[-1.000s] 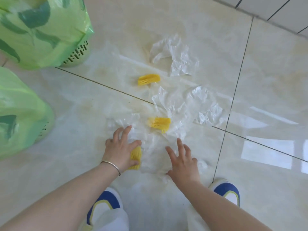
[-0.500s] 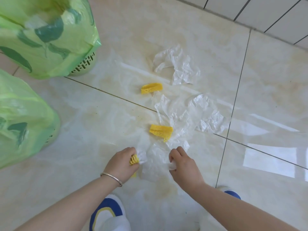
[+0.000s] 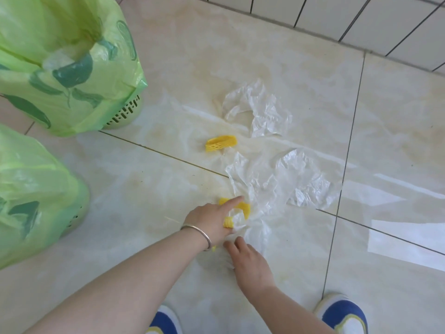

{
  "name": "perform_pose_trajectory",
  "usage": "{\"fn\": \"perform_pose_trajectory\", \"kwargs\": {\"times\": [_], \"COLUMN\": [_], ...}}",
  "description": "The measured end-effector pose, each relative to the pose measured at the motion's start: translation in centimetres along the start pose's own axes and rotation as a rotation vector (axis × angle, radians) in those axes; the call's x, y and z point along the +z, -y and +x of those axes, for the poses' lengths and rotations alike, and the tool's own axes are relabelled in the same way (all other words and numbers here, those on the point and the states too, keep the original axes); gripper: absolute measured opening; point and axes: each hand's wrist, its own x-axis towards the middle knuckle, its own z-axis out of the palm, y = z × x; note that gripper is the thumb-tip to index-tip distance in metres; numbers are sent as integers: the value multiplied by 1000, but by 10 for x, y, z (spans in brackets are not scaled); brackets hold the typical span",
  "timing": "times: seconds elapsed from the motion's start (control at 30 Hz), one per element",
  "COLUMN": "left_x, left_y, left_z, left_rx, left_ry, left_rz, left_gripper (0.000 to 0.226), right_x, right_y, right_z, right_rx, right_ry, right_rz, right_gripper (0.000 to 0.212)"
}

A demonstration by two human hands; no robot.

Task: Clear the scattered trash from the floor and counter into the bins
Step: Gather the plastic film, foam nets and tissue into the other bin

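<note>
step: gathering floor trash | left hand [image 3: 209, 219] grips yellow net [image 3: 228, 222], forefinger out over second net [image 3: 244, 207] | right hand [image 3: 248, 261] pinches clear film [image 3: 260, 227] | third net [image 3: 220, 143], more film on floor | next: bunch all, carry to bins [image 3: 72, 68]

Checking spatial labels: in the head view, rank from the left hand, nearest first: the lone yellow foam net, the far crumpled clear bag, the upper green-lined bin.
1. Lone yellow foam net, ahead of the left hand.
2. Crumpled clear plastic bag, farther ahead, to the right.
3. Upper green-lined bin, far left corner.
</note>
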Motion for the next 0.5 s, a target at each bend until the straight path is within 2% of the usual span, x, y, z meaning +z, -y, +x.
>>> {"fn": "perform_pose_trajectory", "kwargs": {"times": [0.1,0.13,0.23,0.27,0.33,0.37,0.4,0.5], "left_x": [12,15,22,23,25,24,22,10], "left_y": [-6,-7,-4,-2,2,3,3,0], "left_z": [14,17,18,16,12,10,7,-7], "left_rx": [-22,-15,-17,-38,-96,-119,-139,-142], "left_ry": [41,31,-4,-1,4,-7,-25,-98], "left_rz": [99,118,185,183,134,94,51,-69], "left_gripper": [62,57,46,46,48,49,49,48], "right_x": [11,12,15,14,1,-5,-15,-33], "right_y": [-4,-6,-14,-14,-11,-11,-10,-5], "right_z": [-6,-8,-14,-15,-19,-22,-21,-16], "right_rx": [-2,-21,-52,-35,-17,-76,-88,-60], "right_ry": [32,46,120,175,324,297,276,355], "right_rz": [19,12,-47,-49,-67,-81,-50,116], "right_gripper": [80,76,41,40,58,57,47,23]}}
